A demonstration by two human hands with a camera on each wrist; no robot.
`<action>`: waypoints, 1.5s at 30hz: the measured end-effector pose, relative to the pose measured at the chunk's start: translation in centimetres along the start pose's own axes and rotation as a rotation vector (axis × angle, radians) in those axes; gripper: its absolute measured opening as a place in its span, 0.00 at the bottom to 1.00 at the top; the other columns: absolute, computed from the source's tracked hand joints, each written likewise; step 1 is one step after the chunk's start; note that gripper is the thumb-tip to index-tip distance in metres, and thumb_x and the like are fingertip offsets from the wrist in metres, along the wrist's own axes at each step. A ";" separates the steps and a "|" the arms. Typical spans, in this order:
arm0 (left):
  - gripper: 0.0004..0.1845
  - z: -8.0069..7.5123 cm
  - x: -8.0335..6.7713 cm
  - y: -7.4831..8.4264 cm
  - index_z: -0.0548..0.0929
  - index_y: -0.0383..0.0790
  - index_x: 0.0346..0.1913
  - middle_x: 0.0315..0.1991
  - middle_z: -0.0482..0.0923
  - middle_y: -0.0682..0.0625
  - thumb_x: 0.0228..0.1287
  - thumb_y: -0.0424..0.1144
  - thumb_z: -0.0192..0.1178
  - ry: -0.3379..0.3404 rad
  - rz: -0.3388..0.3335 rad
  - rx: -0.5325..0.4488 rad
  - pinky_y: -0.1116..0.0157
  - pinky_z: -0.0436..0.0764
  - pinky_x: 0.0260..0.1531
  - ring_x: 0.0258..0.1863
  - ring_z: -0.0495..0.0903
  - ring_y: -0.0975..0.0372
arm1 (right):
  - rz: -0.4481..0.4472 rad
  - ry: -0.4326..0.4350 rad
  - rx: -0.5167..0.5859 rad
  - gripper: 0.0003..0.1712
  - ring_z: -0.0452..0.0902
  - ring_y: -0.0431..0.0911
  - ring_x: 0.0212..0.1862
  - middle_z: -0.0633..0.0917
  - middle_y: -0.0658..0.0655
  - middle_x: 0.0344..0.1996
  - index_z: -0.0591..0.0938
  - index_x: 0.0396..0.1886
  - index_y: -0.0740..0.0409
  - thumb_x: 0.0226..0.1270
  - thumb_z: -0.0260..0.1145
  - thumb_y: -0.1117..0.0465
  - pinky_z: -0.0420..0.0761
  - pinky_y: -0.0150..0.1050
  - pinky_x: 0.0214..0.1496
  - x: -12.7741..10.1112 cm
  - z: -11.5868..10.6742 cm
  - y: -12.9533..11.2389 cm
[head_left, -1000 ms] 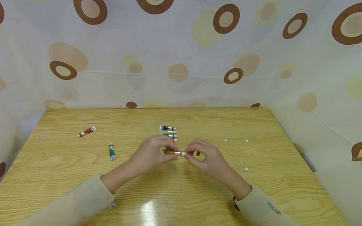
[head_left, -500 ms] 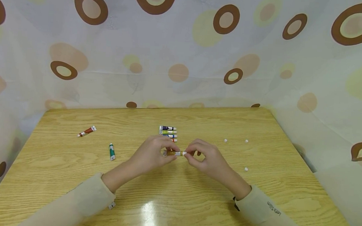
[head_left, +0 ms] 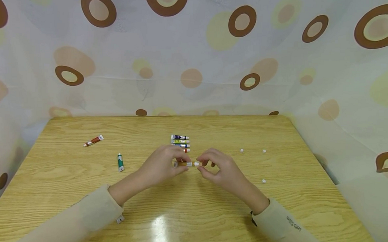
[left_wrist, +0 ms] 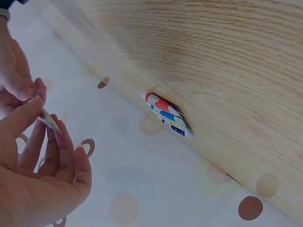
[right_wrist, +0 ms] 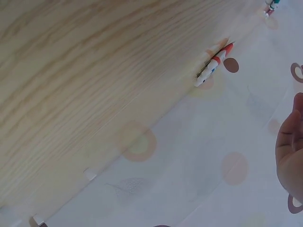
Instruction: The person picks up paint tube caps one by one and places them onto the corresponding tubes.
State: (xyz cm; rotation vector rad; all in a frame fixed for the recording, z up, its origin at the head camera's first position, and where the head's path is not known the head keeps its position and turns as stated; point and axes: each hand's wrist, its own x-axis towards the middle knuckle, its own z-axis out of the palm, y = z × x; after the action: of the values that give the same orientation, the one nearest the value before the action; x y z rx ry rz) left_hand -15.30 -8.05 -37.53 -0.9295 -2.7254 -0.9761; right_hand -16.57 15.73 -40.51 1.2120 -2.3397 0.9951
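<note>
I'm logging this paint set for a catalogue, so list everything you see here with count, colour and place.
Held paint tube: one, brown-orange with a white end, between both hands above the table's middle.
Row of tubes: four lying side by side, dark blue, yellow, blue and red, just beyond the hands.
Green tube: one, green with a white end, left of the hands.
Red-brown tube: one, at the far left.
Small white caps: three, white, scattered on the right.
Table: one, light wood grain.
Curtain: pale cloth with brown and yellow rings, behind and at the sides.
Left hand: grips the tube's body.
Right hand: pinches the tube's white end.
</note>
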 end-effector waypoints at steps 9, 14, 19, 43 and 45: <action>0.06 -0.1 0.0 -0.1 0.91 0.42 0.40 0.36 0.87 0.53 0.60 0.35 0.75 -0.006 0.041 -0.007 0.68 0.85 0.38 0.35 0.82 0.66 | -0.083 0.018 -0.042 0.13 0.81 0.41 0.38 0.85 0.51 0.38 0.85 0.40 0.60 0.57 0.75 0.75 0.82 0.26 0.41 -0.1 0.3 0.3; 0.06 -0.1 0.0 -0.1 0.91 0.42 0.40 0.36 0.87 0.53 0.60 0.35 0.75 -0.002 0.070 0.004 0.68 0.86 0.38 0.35 0.83 0.66 | -0.080 0.015 -0.040 0.09 0.81 0.40 0.38 0.85 0.52 0.38 0.85 0.39 0.61 0.62 0.73 0.73 0.81 0.25 0.41 -0.1 0.3 0.2; 0.06 0.0 0.1 -0.1 0.91 0.42 0.38 0.35 0.88 0.53 0.59 0.34 0.76 0.023 0.100 0.022 0.70 0.85 0.37 0.34 0.83 0.66 | -0.084 0.021 -0.040 0.08 0.80 0.39 0.36 0.85 0.51 0.36 0.84 0.39 0.59 0.64 0.72 0.72 0.82 0.30 0.37 0.0 0.3 0.2; 0.08 0.2 0.3 0.0 0.92 0.44 0.36 0.33 0.88 0.55 0.54 0.35 0.79 0.111 0.194 0.142 0.58 0.84 0.50 0.31 0.84 0.68 | -0.078 0.025 -0.056 0.08 0.80 0.39 0.34 0.85 0.51 0.34 0.84 0.37 0.59 0.61 0.74 0.72 0.82 0.31 0.34 0.2 0.0 0.0; 0.08 0.3 0.4 0.1 0.92 0.43 0.37 0.34 0.89 0.55 0.54 0.37 0.79 0.129 0.215 0.181 0.60 0.84 0.47 0.32 0.85 0.67 | -0.035 0.009 -0.046 0.07 0.79 0.38 0.34 0.85 0.51 0.34 0.84 0.37 0.58 0.63 0.73 0.71 0.83 0.34 0.33 0.2 -0.1 -0.2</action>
State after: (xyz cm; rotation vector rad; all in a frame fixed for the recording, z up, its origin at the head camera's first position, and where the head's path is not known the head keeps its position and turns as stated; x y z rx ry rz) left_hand -15.52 -7.66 -37.63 -1.0581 -2.4940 -0.7111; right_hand -16.56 15.61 -40.23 1.2247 -2.3136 0.9285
